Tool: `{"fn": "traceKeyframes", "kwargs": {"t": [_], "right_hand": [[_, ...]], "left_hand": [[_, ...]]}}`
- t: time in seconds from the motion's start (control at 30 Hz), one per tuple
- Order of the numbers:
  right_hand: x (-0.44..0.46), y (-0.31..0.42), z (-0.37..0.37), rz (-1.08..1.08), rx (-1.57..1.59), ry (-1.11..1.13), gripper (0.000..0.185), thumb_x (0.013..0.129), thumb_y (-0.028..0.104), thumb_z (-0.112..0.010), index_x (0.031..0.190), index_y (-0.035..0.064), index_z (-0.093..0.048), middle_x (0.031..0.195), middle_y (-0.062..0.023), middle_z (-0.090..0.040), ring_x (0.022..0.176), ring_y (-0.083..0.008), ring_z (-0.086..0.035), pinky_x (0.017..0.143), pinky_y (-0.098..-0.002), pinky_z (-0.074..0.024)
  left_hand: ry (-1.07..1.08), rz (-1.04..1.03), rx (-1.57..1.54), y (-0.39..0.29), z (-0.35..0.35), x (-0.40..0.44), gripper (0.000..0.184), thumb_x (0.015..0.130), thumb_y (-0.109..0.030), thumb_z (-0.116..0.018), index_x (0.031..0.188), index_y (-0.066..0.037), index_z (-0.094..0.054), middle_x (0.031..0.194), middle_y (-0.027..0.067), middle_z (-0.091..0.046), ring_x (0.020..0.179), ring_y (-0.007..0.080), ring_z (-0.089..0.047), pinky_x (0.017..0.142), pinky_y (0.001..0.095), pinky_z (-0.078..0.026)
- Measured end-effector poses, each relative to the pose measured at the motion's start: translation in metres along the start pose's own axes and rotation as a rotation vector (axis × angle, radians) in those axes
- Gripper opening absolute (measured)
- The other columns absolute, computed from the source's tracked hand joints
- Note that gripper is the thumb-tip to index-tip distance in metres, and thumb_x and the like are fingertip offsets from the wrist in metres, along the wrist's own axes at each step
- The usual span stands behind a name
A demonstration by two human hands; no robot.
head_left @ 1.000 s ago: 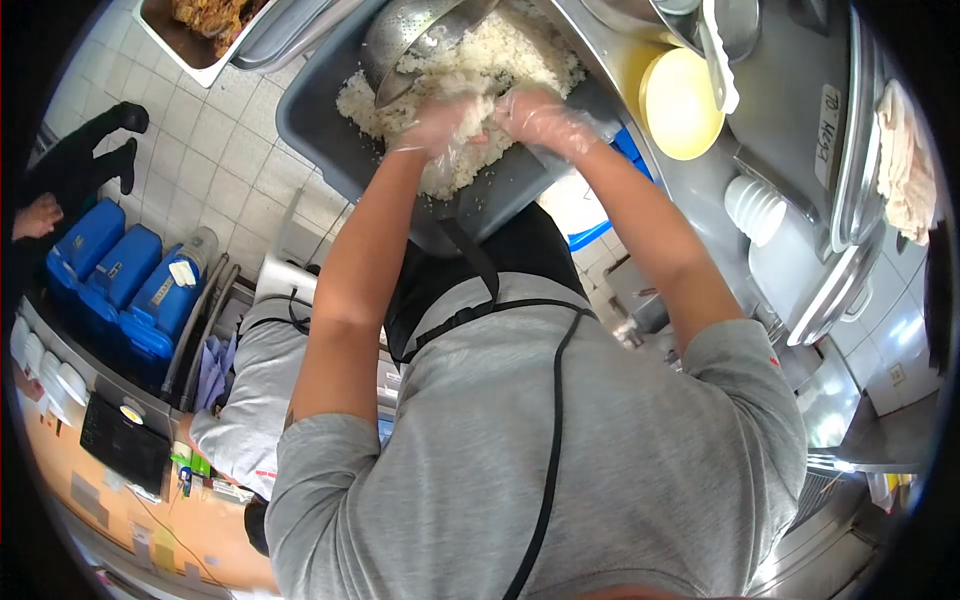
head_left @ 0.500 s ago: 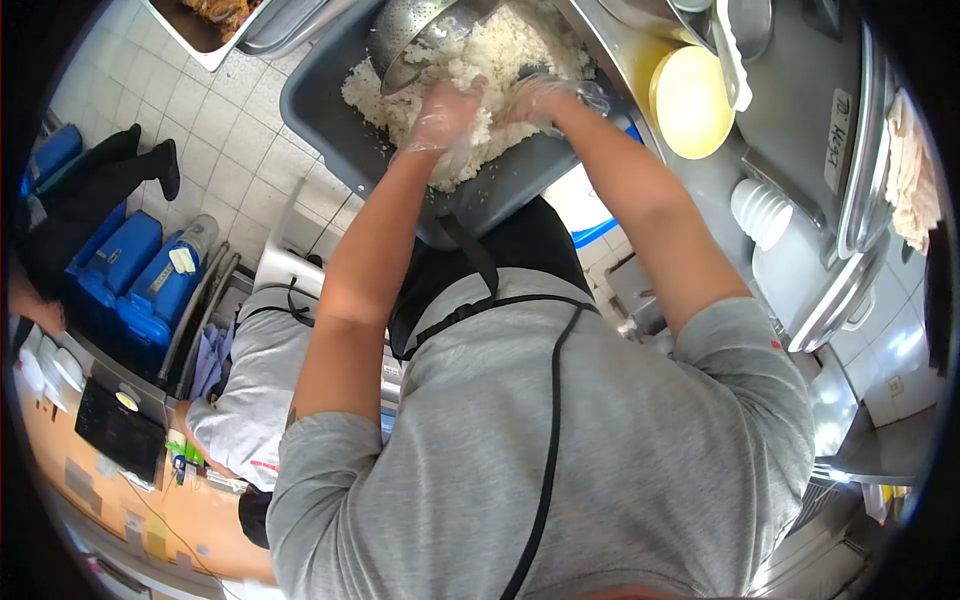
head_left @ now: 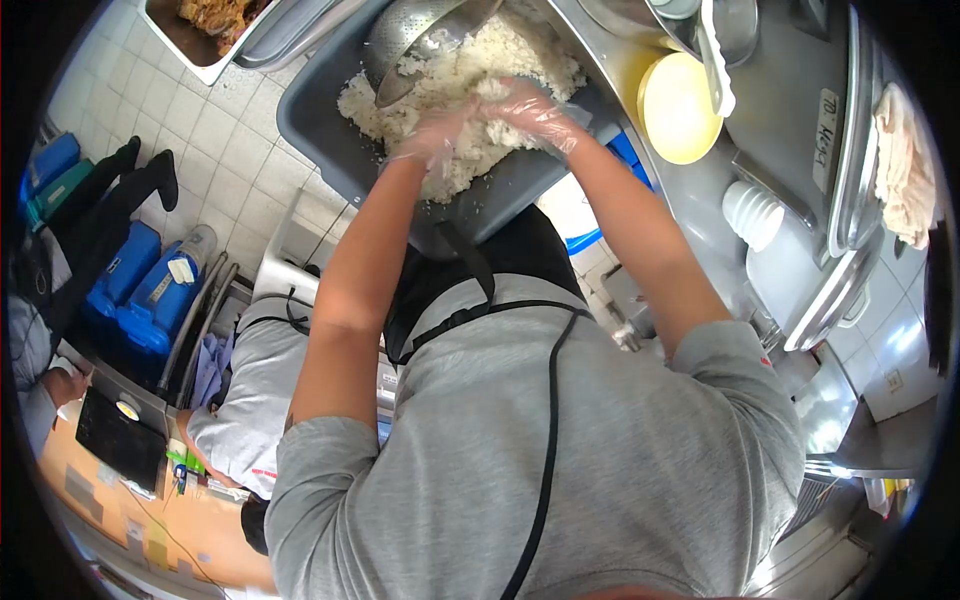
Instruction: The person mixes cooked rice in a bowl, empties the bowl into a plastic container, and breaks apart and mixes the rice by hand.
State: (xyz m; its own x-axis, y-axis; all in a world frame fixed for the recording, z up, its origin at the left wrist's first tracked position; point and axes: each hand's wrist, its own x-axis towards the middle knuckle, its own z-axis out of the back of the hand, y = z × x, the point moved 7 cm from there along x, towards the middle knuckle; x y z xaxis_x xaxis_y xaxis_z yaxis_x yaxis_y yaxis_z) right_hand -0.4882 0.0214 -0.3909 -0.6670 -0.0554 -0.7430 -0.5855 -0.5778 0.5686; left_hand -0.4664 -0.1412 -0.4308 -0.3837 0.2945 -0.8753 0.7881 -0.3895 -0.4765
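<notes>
A grey plastic tub (head_left: 325, 135) holds a heap of cooked white rice (head_left: 530, 50). Both my hands wear clear plastic gloves and meet over the near part of the heap. My left hand (head_left: 440, 138) is curled in against the rice, its fingertips partly hidden by grains. From the right, my right hand (head_left: 532, 112) reaches across with bent fingers, close to the left one, with rice between them. Some motion blur softens the fingertips. A perforated metal colander (head_left: 405, 45) lies tilted on the rice at the tub's far left, touched by neither hand.
On the steel counter to the right are a yellow bowl (head_left: 680, 110), a white-handled utensil (head_left: 716, 60), stacked white cups (head_left: 752, 215) and metal lids (head_left: 850, 180). A metal pan of brown food (head_left: 215, 30) stands at upper left. Another person (head_left: 265, 380) is on the left.
My right hand has moved left, towards my left hand, and the two are now close together over the rice. A person at far left has shifted further into view.
</notes>
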Motion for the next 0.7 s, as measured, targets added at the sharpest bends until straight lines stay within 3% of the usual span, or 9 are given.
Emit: {"fn": "traceKeyframes", "kwargs": {"t": [0.03,0.2,0.27,0.37,0.43,0.47,0.57,0.63,0.7], "right_hand": [[0.027,-0.041,-0.013,0.063,0.111,-0.054,0.076,0.083,0.033,-0.079,0.146,-0.0001,-0.051,0.12,-0.0226,-0.068,0.102,-0.0268,-0.068,0.086,-0.037,-0.0553],[-0.024,-0.009,-0.028,0.127,0.156,0.2,0.083,0.089,0.031,-0.076,0.155,0.0012,-0.038,0.118,-0.0191,-0.067,0.098,-0.0255,-0.065,0.09,-0.0387,-0.0535],[-0.036,0.013,-0.021,0.344,0.213,0.248,0.078,0.09,0.029,-0.074,0.153,-0.0006,-0.038,0.121,-0.0197,-0.067,0.105,-0.0264,-0.066,0.092,-0.041,-0.0527],[-0.021,0.003,-0.022,0.266,-0.212,0.09,0.051,0.092,0.026,-0.066,0.135,0.0003,-0.057,0.117,-0.0264,-0.068,0.109,-0.0368,-0.068,0.097,-0.0449,-0.0519],[-0.022,0.015,-0.016,0.152,-0.387,0.074,0.042,0.093,0.025,-0.063,0.127,0.0007,-0.063,0.116,-0.0285,-0.068,0.11,-0.0405,-0.067,0.098,-0.0458,-0.0517],[-0.032,0.027,-0.009,0.089,-0.472,0.045,0.037,0.091,0.024,-0.061,0.12,0.0012,-0.067,0.114,-0.0281,-0.069,0.108,-0.0422,-0.067,0.097,-0.0466,-0.0523],[-0.029,0.027,-0.002,0.032,-0.588,0.044,0.031,0.089,0.023,-0.061,0.108,0.0009,-0.07,0.11,-0.026,-0.071,0.104,-0.043,-0.069,0.093,-0.0483,-0.0538],[-0.013,0.017,0.003,0.039,-0.62,0.07,0.03,0.088,0.024,-0.061,0.103,0.0001,-0.071,0.108,-0.0243,-0.071,0.102,-0.0422,-0.07,0.091,-0.0492,-0.0547],[0.009,0.018,0.012,0.22,-0.781,-0.034,0.028,0.089,0.023,-0.06,0.097,-0.0003,-0.074,0.103,-0.0239,-0.072,0.099,-0.0428,-0.07,0.087,-0.0485,-0.0558]], "left_hand": [[0.068,0.06,-0.185,-0.002,-0.007,-0.008,0.102,0.094,-0.062,-0.066,0.16,0.003,-0.022,0.141,0.0193,-0.059,0.139,0.0313,-0.05,0.103,0.0369,-0.054],[0.406,0.095,-0.791,-0.004,-0.034,0.006,0.074,0.097,-0.054,-0.067,0.146,-0.002,-0.05,0.134,0.0136,-0.064,0.121,0.0273,-0.063,0.091,0.0391,-0.059],[0.452,0.104,-0.861,-0.007,-0.038,0.012,0.068,0.095,-0.053,-0.07,0.14,-0.003,-0.059,0.131,0.0121,-0.065,0.113,0.0254,-0.067,0.09,0.0386,-0.059],[0.352,0.005,-0.688,-0.015,-0.029,-0.003,0.066,0.092,-0.055,-0.073,0.133,-0.004,-0.065,0.119,0.0076,-0.07,0.095,0.0179,-0.069,0.082,0.0363,-0.059],[0.114,0.199,-0.111,-0.025,-0.003,-0.032,0.074,0.089,-0.062,-0.073,0.133,-0.003,-0.065,0.113,0.0051,-0.071,0.092,0.0167,-0.068,0.079,0.0344,-0.056],[0.112,0.198,-0.111,-0.022,-0.003,-0.029,0.074,0.089,-0.062,-0.073,0.133,-0.003,-0.065,0.113,0.0051,-0.071,0.092,0.0167,-0.068,0.079,0.0344,-0.056],[0.203,0.023,-0.184,-0.034,-0.008,-0.027,0.081,0.09,-0.07,-0.066,0.128,0.001,-0.067,0.104,0.0108,-0.072,0.089,0.0176,-0.067,0.08,0.0365,-0.053],[0.018,0.037,0.276,-0.043,0.01,-0.023,0.086,0.094,-0.074,-0.056,0.125,0.004,-0.067,0.097,0.0181,-0.071,0.09,0.0227,-0.068,0.088,0.0423,-0.052],[-0.01,-0.011,0.366,-0.033,0.011,-0.003,0.086,0.095,-0.075,-0.052,0.124,0.005,-0.067,0.096,0.0212,-0.071,0.089,0.0252,-0.069,0.09,0.0441,-0.052]]}}
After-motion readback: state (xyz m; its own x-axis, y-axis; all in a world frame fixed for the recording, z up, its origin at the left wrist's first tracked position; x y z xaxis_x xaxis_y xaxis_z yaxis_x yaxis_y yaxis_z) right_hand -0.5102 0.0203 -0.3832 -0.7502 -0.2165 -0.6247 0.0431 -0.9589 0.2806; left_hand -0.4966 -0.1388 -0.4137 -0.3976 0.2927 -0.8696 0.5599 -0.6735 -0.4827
